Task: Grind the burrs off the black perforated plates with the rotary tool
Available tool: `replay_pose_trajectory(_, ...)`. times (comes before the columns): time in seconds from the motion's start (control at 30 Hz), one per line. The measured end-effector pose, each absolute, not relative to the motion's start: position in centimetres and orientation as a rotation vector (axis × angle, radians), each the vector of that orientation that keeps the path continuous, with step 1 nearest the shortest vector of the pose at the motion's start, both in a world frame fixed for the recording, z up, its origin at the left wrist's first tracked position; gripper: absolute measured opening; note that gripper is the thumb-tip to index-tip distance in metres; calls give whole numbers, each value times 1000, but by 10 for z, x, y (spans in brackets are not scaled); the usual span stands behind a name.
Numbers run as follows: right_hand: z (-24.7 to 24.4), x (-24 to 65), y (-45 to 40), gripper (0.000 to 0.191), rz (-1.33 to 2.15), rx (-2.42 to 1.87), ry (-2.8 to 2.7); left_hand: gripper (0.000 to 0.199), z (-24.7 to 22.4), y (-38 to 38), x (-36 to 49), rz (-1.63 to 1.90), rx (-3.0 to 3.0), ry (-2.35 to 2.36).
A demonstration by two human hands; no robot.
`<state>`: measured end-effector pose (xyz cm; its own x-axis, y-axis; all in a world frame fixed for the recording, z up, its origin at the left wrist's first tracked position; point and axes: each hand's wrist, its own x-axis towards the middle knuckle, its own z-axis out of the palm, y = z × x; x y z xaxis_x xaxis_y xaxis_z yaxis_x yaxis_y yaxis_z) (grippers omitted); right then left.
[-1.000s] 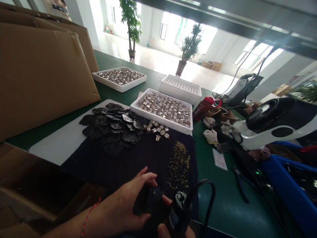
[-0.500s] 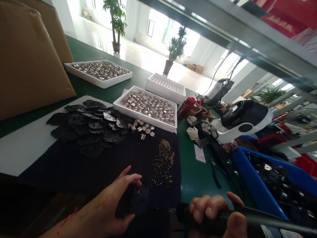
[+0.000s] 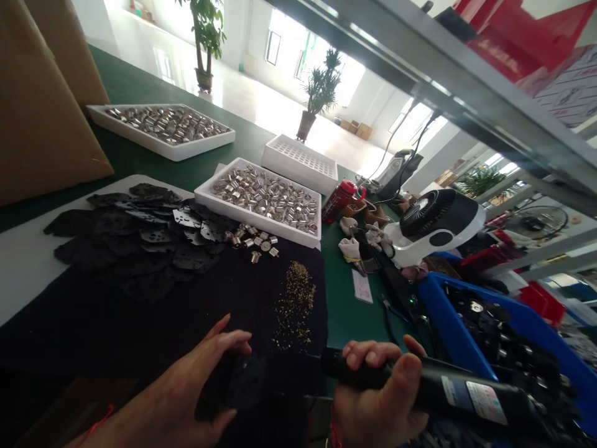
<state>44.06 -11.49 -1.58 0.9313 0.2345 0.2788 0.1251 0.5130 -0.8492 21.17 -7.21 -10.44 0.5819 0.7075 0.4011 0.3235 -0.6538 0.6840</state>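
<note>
My left hand (image 3: 196, 379) has its fingers and thumb around the edges of a dark flat plate (image 3: 247, 376), whose small holes barely show against the dark cloth. Wrapped in my right hand (image 3: 382, 386) is a black electric screwdriver (image 3: 459, 392) with labels on its body. Its thin bit points left, close to the lower end of a scatter of tiny brass-coloured screws (image 3: 295, 305). Left of those screws lie several loose shiny metal cylinders (image 3: 256, 241). Farther left, a heap of black perforated plates (image 3: 140, 230) covers part of the cloth.
Two white trays hold many metal cylinders, the nearer tray (image 3: 259, 218) behind the screws and another (image 3: 172, 151) farther back. To the right are a red bottle (image 3: 339, 200), pliers (image 3: 388, 318), a fan (image 3: 433, 224) and a blue bin (image 3: 443, 317) of black parts. A metal shelf crosses above.
My right hand has risen and shifted left with the electric screwdriver, bringing its bit close to the screws. My left hand keeps the plate. The whole view has swung slightly right.
</note>
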Motion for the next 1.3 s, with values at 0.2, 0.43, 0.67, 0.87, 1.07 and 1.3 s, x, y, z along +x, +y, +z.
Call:
replay_pose_trajectory(0.2,-21,442,-111,35,103,-1053,-365,88,-106,-73,211,884,2276,829)
replay_pose_trajectory(0.43,-23,441,-107,34,108,-1048,-382,90,-109,-73,208,873,2249,849)
replay_pose_trajectory(0.67,-9,429,-109,34,136,-1004,-435,95,-102,-74,215,898,2220,841)
replay_pose_trajectory(0.87,0,397,-107,35,293,-840,-508,97,-104,-76,223,985,2165,782)
replay_pose_trajectory(1.07,-6,378,-102,30,363,-800,-667,98,-109,-77,224,949,2126,733)
replay_pose_trajectory(1.3,-14,373,-98,30,307,-827,-772,101,-116,-77,227,937,2076,708)
